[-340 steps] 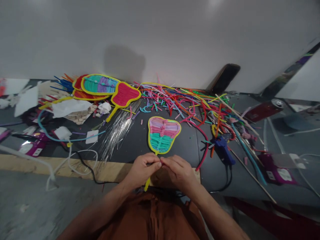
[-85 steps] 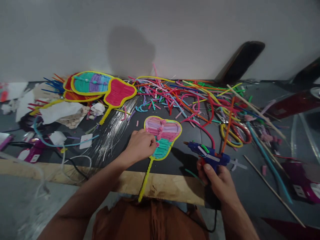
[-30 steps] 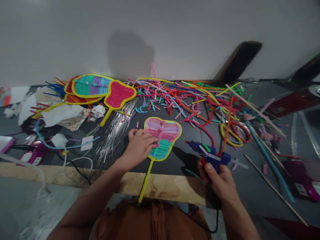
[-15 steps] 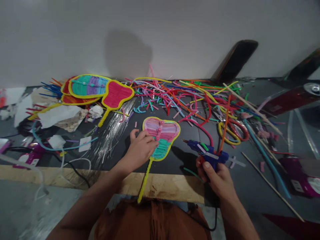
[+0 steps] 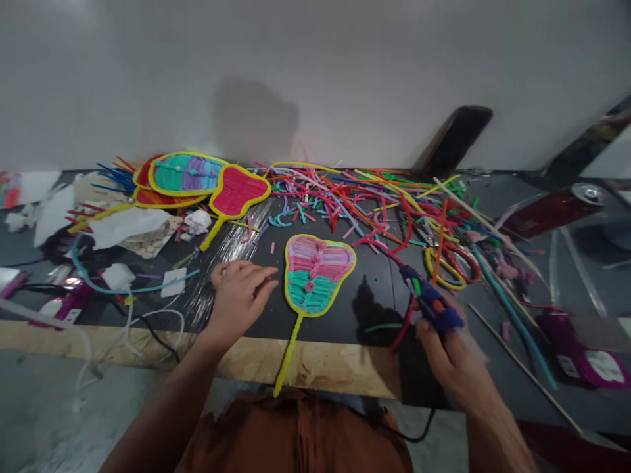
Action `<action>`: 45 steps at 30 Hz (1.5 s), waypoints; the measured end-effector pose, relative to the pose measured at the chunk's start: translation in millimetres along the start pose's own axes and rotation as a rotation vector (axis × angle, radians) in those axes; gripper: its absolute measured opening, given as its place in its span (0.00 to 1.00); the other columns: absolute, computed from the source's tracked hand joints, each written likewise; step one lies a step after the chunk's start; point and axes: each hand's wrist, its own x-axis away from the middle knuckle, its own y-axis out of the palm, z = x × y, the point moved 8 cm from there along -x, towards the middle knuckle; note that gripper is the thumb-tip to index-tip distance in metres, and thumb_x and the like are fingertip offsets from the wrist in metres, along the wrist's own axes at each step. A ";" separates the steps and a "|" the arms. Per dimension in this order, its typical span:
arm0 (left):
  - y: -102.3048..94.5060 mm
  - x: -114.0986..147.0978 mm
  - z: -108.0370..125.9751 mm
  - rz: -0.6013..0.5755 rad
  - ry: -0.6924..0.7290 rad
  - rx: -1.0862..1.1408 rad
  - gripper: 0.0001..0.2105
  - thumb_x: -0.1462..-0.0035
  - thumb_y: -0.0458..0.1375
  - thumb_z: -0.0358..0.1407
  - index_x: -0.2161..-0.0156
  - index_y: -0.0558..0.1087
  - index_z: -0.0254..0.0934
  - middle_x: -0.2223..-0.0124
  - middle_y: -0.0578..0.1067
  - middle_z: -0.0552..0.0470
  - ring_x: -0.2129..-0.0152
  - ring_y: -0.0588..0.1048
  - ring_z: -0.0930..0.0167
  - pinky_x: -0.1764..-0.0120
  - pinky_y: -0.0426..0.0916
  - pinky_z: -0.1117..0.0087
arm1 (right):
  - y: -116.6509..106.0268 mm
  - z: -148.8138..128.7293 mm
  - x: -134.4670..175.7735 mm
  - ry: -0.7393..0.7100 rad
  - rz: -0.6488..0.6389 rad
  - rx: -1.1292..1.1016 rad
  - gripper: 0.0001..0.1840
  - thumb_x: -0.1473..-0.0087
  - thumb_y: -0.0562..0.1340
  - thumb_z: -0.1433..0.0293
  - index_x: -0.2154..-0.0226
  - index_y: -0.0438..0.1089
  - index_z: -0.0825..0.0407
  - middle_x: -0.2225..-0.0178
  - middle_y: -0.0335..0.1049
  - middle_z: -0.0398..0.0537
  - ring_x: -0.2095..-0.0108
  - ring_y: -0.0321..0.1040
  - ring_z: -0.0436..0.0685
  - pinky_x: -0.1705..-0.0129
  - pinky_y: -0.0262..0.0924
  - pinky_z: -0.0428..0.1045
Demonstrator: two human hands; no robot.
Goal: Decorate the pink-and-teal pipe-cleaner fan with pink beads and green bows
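A small fan-shaped piece made of pipe cleaners point(image 5: 315, 299) lies flat, pink and lilac above, teal below, edged in yellow. Its twisted yellow handle point(image 5: 290, 351) reaches over the table's front edge. Pink coils run down its middle, the lowest one on the teal part. Just left of it, my left hand point(image 5: 239, 299) is open and empty, fingers bent slightly toward the piece without touching it. My right hand point(image 5: 451, 355) grips a blue hot glue gun point(image 5: 434, 305) on the right, its nozzle pointing up and left, away from the piece.
Finished-looking fans point(image 5: 187, 174) are stacked at the back left. Loose pipe cleaners point(image 5: 340, 190) cover the back. Scissors point(image 5: 446, 266), thin sticks point(image 5: 525, 371) and a dark red can point(image 5: 557, 210) are on the right. A phone point(image 5: 453, 141) leans against the wall. Cables point(image 5: 133, 328) trail at left.
My left hand has come off the fan-shaped piece and moved left, uncovering a pink coil on the teal part. The glue gun has swung right and tilted its nozzle upward.
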 end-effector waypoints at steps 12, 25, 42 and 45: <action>9.0 24.7 -21.0 0.124 -0.076 0.042 0.07 0.43 0.55 0.35 0.62 0.76 0.44 0.56 0.76 0.51 0.54 0.69 0.63 0.51 0.55 0.56 | 7.1 13.7 -10.6 -0.318 -0.113 0.621 0.24 0.42 0.52 0.59 0.47 0.63 0.53 0.55 0.69 0.58 0.57 0.67 0.65 0.57 0.65 0.59; -10.9 10.6 -24.4 0.221 -0.031 0.089 0.11 0.41 0.49 0.33 0.56 0.71 0.42 0.52 0.73 0.46 0.53 0.68 0.59 0.52 0.58 0.53 | -39.6 -27.8 -75.8 -0.183 0.041 0.551 0.16 0.42 0.52 0.67 0.60 0.72 0.51 0.61 0.75 0.53 0.62 0.71 0.60 0.60 0.63 0.53; 0.7 19.5 -19.6 0.225 -0.029 0.085 0.10 0.42 0.51 0.38 0.58 0.71 0.42 0.46 0.65 0.42 0.49 0.64 0.53 0.48 0.58 0.48 | -95.0 35.8 -139.3 0.113 0.362 0.232 0.18 0.49 0.52 0.69 0.61 0.73 0.57 0.72 0.72 0.51 0.75 0.62 0.54 0.71 0.55 0.47; 9.0 17.6 -23.1 0.194 0.004 0.058 0.10 0.42 0.51 0.38 0.57 0.70 0.41 0.46 0.65 0.40 0.49 0.64 0.52 0.49 0.58 0.46 | -115.3 49.4 -126.8 0.124 0.447 0.203 0.18 0.50 0.51 0.70 0.61 0.72 0.57 0.73 0.70 0.49 0.75 0.61 0.54 0.72 0.53 0.47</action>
